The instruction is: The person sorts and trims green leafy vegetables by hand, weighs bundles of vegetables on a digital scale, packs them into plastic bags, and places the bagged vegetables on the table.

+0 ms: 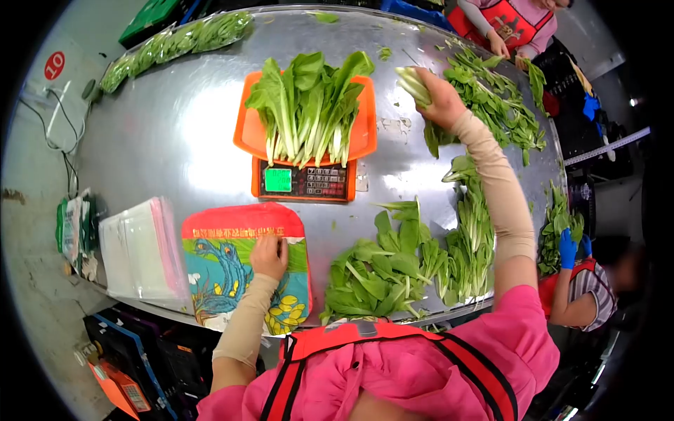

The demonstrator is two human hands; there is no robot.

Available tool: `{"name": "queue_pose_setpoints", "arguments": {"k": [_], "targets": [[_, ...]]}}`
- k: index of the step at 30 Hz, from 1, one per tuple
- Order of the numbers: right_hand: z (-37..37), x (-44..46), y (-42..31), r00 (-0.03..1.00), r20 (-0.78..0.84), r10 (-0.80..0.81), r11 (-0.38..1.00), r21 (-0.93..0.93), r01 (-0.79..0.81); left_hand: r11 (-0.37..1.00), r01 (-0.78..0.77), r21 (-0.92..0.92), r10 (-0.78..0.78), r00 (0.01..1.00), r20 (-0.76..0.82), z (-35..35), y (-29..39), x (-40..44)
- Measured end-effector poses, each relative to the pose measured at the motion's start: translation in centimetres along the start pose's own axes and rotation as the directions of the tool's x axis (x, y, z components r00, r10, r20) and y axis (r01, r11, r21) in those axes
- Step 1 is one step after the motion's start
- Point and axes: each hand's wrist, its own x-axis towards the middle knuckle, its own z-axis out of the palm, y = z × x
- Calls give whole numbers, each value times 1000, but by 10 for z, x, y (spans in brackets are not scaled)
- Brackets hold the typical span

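My right hand point(441, 102) is closed round a bunch of leafy greens point(413, 85), held above the table with the pale stems out past the fingers and leaves hanging below the palm. Curled in a loose fist, my left hand point(269, 257) rests on a colourful printed bag point(242, 224) with a red top band; nothing shows in its fingers. Ahead of it, an orange weighing scale point(303, 181) with a lit green display carries an orange tray point(247, 135). A pile of leafy greens point(309, 105) lies in that tray, stems towards me.
Loose greens point(379, 274) lie at the near right, more greens point(491, 91) at the far right. Clear plastic bags point(144, 245) are stacked at left; bagged greens point(179, 49) lie at the far left edge. Co-workers point(509, 28) stand at the far and right edges.
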Motion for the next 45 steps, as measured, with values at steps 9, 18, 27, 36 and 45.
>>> {"name": "queue_pose_setpoints", "arguments": {"k": [9, 18, 27, 36, 45], "targets": [[37, 39, -76, 433, 590, -681, 354, -252, 901, 1000, -16, 25, 16, 1000, -3, 4, -4, -3], [12, 22, -88, 524, 594, -610, 369, -373, 851, 1000, 10, 10, -10, 1000, -10, 5, -4, -4], [52, -119, -151, 848, -435, 303, 945, 251, -209, 999, -44, -16, 43, 997, -65, 10, -9, -2], [118, -184, -204, 663, 191, 724, 188, 870, -456, 98, 580, -809, -417, 762, 496, -9, -26, 47], [108, -73, -236, 910, -276, 308, 886, 432, -169, -342, 480, -808, -309, 754, 579, -29, -5, 115]]}}
